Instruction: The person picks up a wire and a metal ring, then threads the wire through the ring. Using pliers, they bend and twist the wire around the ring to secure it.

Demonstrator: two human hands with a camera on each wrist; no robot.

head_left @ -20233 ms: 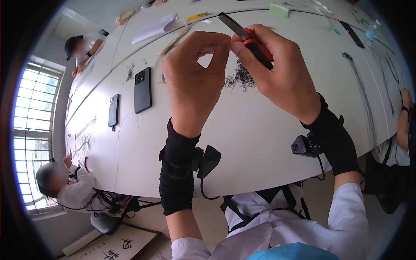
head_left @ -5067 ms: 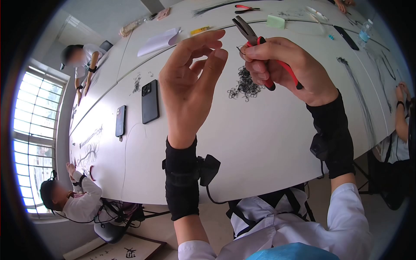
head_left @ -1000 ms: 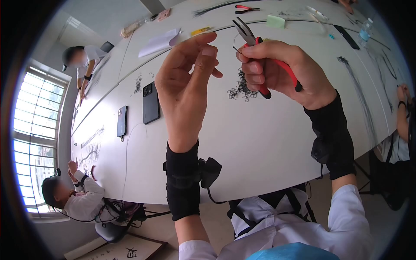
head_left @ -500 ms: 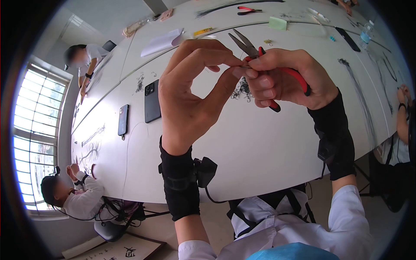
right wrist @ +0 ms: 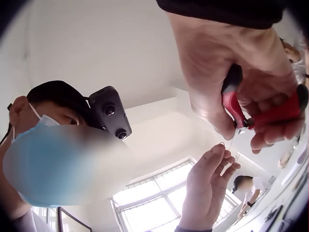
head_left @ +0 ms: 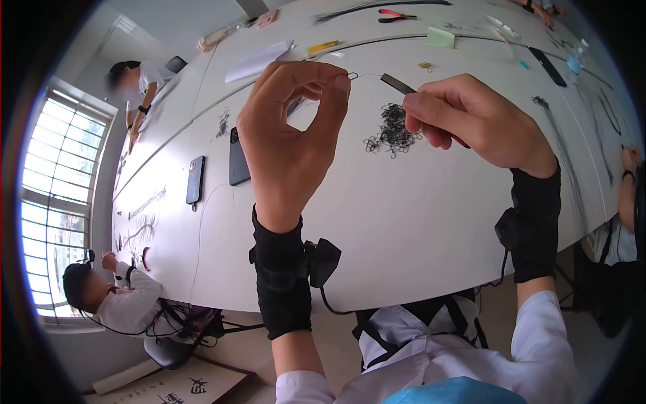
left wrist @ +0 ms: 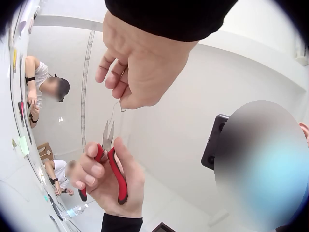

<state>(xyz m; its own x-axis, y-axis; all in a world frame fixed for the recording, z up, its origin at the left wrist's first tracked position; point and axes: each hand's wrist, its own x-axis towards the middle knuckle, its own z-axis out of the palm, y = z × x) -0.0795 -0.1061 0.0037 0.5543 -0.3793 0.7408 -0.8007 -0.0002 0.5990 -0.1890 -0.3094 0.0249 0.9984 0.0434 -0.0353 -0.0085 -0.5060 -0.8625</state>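
My left hand pinches a small dark ring between thumb and index finger. A thin wire runs from beside the ring toward the pliers, which my right hand holds. In the left wrist view, the red-handled pliers have their jaws apart, pointing at the fingers of my left hand. Whether the wire touches the jaws I cannot tell. Fingers of my right hand curl around the handles in the right wrist view. Below the hands, a pile of small dark wire pieces lies on the table.
Two phones lie left of my left hand. Farther back are white paper, a yellow tool, another pair of pliers and a green note. Dark strands and a bottle are at right. Other people sit around.
The hands were together half a second ago; now they are apart, the right one moved rightward with the pliers. The ring and thin wire now show at my left fingertips.
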